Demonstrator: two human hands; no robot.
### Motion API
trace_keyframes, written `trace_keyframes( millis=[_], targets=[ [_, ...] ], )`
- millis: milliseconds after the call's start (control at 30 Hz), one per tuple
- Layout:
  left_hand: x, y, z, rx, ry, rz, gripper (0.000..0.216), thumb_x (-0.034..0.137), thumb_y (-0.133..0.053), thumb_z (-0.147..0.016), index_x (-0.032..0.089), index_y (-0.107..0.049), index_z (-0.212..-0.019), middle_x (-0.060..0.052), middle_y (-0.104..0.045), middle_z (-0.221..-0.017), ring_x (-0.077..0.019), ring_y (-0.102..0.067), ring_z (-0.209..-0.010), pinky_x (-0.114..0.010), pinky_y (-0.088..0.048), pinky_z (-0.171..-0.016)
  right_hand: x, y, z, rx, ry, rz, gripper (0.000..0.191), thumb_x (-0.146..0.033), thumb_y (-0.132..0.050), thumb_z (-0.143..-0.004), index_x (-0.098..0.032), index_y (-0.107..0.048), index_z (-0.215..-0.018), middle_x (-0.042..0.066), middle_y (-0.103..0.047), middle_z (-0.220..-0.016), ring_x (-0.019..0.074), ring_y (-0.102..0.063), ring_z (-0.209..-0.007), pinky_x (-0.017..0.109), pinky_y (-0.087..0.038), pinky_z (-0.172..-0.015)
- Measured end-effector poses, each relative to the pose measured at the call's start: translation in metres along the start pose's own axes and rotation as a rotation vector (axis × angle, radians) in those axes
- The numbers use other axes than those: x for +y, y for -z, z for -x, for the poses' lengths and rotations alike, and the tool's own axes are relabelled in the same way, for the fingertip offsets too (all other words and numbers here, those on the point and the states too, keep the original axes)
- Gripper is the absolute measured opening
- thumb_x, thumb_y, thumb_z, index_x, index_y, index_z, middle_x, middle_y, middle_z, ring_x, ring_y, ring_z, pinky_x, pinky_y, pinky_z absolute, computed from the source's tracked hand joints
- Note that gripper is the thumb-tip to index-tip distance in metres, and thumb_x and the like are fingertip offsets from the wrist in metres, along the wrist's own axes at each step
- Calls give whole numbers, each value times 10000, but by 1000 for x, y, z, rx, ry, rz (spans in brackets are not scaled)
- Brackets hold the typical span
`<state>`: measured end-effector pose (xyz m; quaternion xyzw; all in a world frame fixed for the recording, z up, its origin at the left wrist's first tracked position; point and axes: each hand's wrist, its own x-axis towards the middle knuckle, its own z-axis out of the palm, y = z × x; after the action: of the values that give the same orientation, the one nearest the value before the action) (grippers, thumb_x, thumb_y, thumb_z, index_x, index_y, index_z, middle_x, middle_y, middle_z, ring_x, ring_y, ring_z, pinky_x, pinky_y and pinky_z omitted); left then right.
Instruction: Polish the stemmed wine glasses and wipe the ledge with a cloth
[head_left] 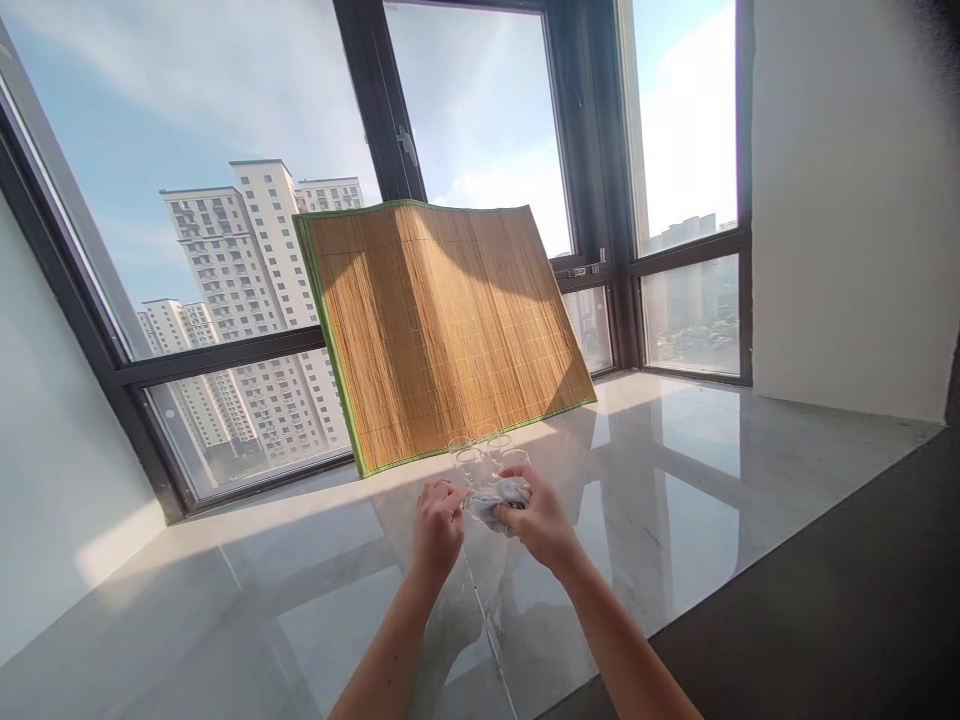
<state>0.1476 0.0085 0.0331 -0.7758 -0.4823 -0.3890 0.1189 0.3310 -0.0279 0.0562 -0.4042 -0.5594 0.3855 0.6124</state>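
Observation:
Both of my hands meet in front of a small group of clear drinking glasses [470,457] on the glossy sill. My right hand [541,518] is closed around a crumpled grey-white cloth [487,508], with the index finger reaching over its far side. My left hand [438,528] is curled, its fingertips pinched at the left edge of the cloth. Whether a clear glass lies between the two hands I cannot tell. The glasses stand close together just beyond my fingers, and my right hand partly covers the nearest right one.
A bamboo mat [450,330] with green edging leans against the dark window frame [622,180] behind the glasses. The marble-like sill [315,580] shines with reflections and ends at a dark edge on the lower right. White walls [847,220] stand on both sides.

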Motion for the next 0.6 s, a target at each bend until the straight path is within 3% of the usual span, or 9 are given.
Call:
trace_keyframes(
  millis=[167, 267, 367, 433, 600],
  targets=[
    [1, -1, 0, 80, -55, 79, 439, -1, -452, -809, 212, -723, -1082, -58, -684, -910, -245, -532, -1041, -388, -449, -924, -13, 8, 2, -15, -205, -229, 550, -266, -766, -608, -204, -578, -1121, -56, -572, -603, 97, -458, -455, 200, -342, -406],
    [6, 0, -1, 111, -17, 103, 325, 60, -487, -843, 212, -736, -986, -52, -691, -856, -234, -549, -952, -362, -462, -864, -18, 10, 4, 9, -247, -340, 598, -307, -787, -610, -205, -565, -1155, -31, -602, -658, 103, -485, -474, 200, -338, -401],
    [10, -2, -1, 122, 80, 179, 237, 170, -497, -895, 207, -726, -849, -47, -692, -789, -217, -583, -876, -332, -477, -794, -22, 8, 4, 84, -193, -426, 583, -345, -802, -618, -215, -569, -1136, -28, -597, -698, 108, -507, -511, 202, -357, -420],
    [12, -3, 0, 119, 131, 247, 222, 203, -499, -898, 202, -718, -861, -49, -710, -835, -206, -614, -869, -327, -487, -792, -23, 6, 4, 186, -125, -416, 538, -373, -794, -637, -226, -574, -1105, -31, -592, -724, 110, -505, -530, 207, -369, -426],
    [24, 2, -1, 130, 114, 348, 197, 239, -518, -870, 191, -694, -796, -61, -702, -886, -202, -635, -901, -327, -482, -837, -18, 5, 0, 408, 67, -169, 401, -360, -720, -701, -218, -573, -1046, -2, -643, -798, 150, -574, -625, 264, -465, -553]
  ],
)
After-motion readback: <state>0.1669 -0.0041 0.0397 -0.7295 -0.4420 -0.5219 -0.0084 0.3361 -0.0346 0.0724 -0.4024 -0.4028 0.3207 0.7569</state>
